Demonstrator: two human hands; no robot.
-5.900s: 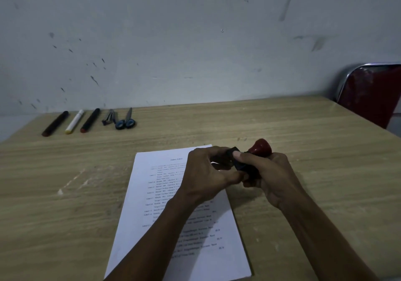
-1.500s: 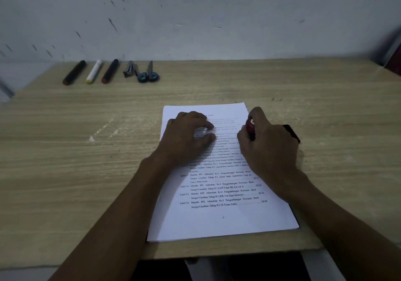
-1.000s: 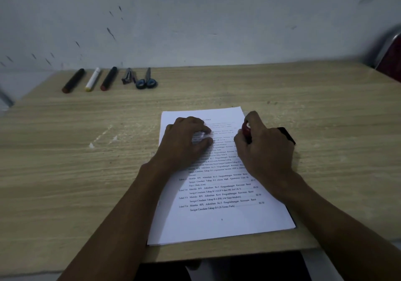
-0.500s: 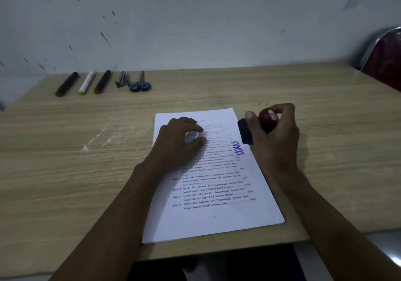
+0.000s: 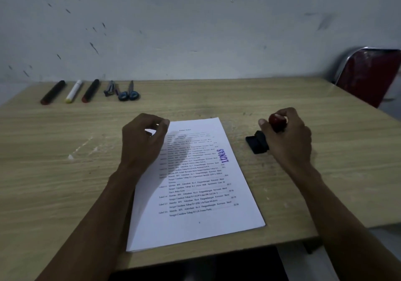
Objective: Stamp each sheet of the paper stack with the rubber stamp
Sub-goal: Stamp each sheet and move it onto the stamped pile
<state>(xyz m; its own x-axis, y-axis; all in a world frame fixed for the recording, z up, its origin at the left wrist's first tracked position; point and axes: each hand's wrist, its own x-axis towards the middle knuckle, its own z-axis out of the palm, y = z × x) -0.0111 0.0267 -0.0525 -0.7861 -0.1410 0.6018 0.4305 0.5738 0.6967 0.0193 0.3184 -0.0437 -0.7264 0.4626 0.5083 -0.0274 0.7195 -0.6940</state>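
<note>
A stained pale wall is standing behind a wooden desk (image 5: pixel 282 98), and the scene is dim, so fine detail is reading poorly. The paper stack (image 5: pixel 195 193) is lying near the front edge of the desk, roughly midway along it, its lower left corner nearly reaching that edge. Half a second ago the stamp was just lifting off the sheet; now a purple mark (image 5: pixel 223 155) reading "LUNAS" is showing plainly by the right edge of the top sheet, so that sheet is counting as stamped.

The rubber stamp (image 5: pixel 258 142) is now sitting clear of the paper, its black base down on the bare desk just to the right of the stack. The right hand (image 5: pixel 288 137) is gripping its red knob (image 5: pixel 276 121), fingers curled around it and the thumb stretched along the side. The left hand (image 5: pixel 144 141), which was pressing flat on the text a moment ago, is now drawing back to the stack's upper left corner with fingers curled in; it seems to be pinching that corner of the top sheet, though shadow is hiding the contact. That is suggesting the next step: peeling the stamped sheet away to expose the one beneath. How many sheets are remaining cannot be told.

Along the far left edge of the desk, three markers (image 5: pixel 72 91) are lying side by side, with scissors (image 5: pixel 127 92) next to them. A red chair (image 5: pixel 368 76) is standing past the far right corner.
</note>
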